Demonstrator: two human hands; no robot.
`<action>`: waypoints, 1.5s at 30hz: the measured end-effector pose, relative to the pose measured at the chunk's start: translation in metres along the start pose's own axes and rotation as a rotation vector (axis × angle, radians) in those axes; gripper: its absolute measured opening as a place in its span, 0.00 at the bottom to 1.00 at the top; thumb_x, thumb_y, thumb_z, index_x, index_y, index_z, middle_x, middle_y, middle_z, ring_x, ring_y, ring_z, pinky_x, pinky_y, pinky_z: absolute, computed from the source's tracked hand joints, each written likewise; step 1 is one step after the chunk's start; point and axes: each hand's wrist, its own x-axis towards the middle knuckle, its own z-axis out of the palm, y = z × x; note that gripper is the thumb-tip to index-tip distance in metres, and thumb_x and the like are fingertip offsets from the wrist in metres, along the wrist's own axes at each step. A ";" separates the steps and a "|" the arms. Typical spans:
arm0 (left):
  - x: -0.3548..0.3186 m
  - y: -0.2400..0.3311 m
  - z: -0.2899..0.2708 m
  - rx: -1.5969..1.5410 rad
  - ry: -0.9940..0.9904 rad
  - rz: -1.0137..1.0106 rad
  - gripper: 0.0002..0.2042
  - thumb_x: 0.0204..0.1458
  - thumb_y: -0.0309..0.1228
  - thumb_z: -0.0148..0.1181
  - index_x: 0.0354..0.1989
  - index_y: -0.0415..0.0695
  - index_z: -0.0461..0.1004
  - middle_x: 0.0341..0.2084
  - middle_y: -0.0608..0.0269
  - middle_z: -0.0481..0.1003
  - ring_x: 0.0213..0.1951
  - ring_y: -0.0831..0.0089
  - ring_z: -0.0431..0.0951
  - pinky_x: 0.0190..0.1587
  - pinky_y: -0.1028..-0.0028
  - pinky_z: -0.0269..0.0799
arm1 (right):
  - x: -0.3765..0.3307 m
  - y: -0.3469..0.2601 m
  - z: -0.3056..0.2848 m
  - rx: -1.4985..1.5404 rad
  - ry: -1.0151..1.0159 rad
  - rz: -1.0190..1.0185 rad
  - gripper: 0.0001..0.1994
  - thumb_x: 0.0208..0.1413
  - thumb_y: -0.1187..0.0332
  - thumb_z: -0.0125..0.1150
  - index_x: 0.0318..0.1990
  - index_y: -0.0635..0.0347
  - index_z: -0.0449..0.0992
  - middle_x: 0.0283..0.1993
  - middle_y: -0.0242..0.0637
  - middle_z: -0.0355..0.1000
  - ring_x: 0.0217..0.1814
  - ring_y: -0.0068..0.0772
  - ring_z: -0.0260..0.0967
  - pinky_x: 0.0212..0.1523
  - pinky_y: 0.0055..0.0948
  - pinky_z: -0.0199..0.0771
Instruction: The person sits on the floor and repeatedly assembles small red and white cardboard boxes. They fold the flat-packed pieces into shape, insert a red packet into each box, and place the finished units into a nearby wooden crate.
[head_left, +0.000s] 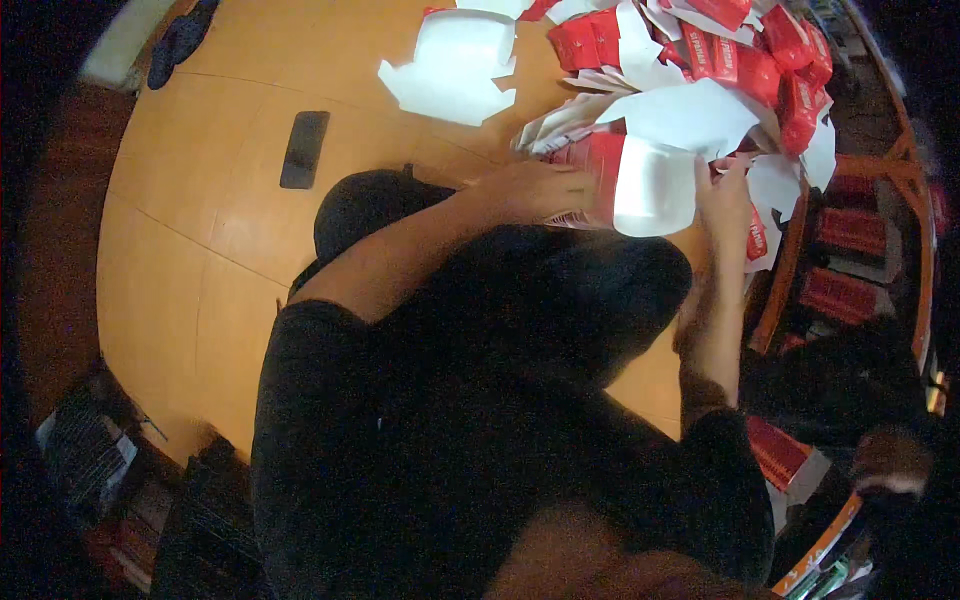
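Note:
A red and white cardboard carton (655,185) stands in front of my knees, its glossy white inside facing up. My left hand (550,192) is closed on its red left side, where several layers of card show. At the right edge, my right hand (727,185) pinches the white card between thumb and fingers. Loose white flaps (690,115) lie just beyond the carton. Some of my left fingertips are hard to make out against the card.
An unfolded white carton (455,65) lies farther off on the wooden floor (200,180). Red packets (710,55) are heaped among card at far right. A dark phone (304,150) rests at left. Red cartons (850,230) fill a wooden rack on the right, near another person's arm (890,460).

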 end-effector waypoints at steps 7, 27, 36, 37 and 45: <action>0.007 0.005 -0.004 0.230 0.132 -0.004 0.10 0.50 0.32 0.55 0.41 0.47 0.72 0.44 0.64 0.70 0.50 0.65 0.72 0.50 0.65 0.73 | -0.052 -0.086 0.044 0.043 -0.080 -0.321 0.16 0.58 0.58 0.58 0.35 0.66 0.74 0.29 0.57 0.75 0.34 0.60 0.74 0.37 0.51 0.74; 0.006 -0.009 0.012 -0.016 0.290 -0.207 0.19 0.48 0.26 0.61 0.50 0.41 0.69 0.50 0.54 0.71 0.55 0.54 0.70 0.61 0.62 0.65 | -0.037 -0.078 0.011 0.250 -0.021 -0.210 0.23 0.62 0.52 0.51 0.37 0.67 0.79 0.29 0.58 0.75 0.35 0.57 0.75 0.37 0.47 0.73; 0.066 0.033 0.011 -0.451 0.821 -1.024 0.21 0.54 0.43 0.62 0.40 0.32 0.69 0.41 0.42 0.72 0.44 0.53 0.74 0.48 0.60 0.70 | -0.001 0.049 0.041 0.778 -0.103 0.196 0.13 0.57 0.62 0.60 0.38 0.65 0.74 0.30 0.39 0.69 0.31 0.30 0.69 0.35 0.33 0.73; 0.070 0.025 0.008 -0.450 0.781 -1.070 0.22 0.54 0.43 0.62 0.39 0.32 0.70 0.40 0.42 0.73 0.44 0.53 0.75 0.47 0.60 0.70 | 0.004 0.058 0.049 0.704 -0.099 0.152 0.12 0.58 0.62 0.60 0.37 0.64 0.73 0.31 0.39 0.69 0.31 0.30 0.69 0.35 0.33 0.74; 0.063 0.015 -0.024 -0.469 0.546 -1.190 0.21 0.54 0.41 0.56 0.41 0.30 0.73 0.35 0.41 0.77 0.41 0.52 0.78 0.47 0.60 0.71 | -0.029 0.046 0.041 0.726 -0.066 0.057 0.11 0.60 0.65 0.52 0.45 0.62 0.67 0.32 0.48 0.73 0.30 0.40 0.77 0.25 0.38 0.82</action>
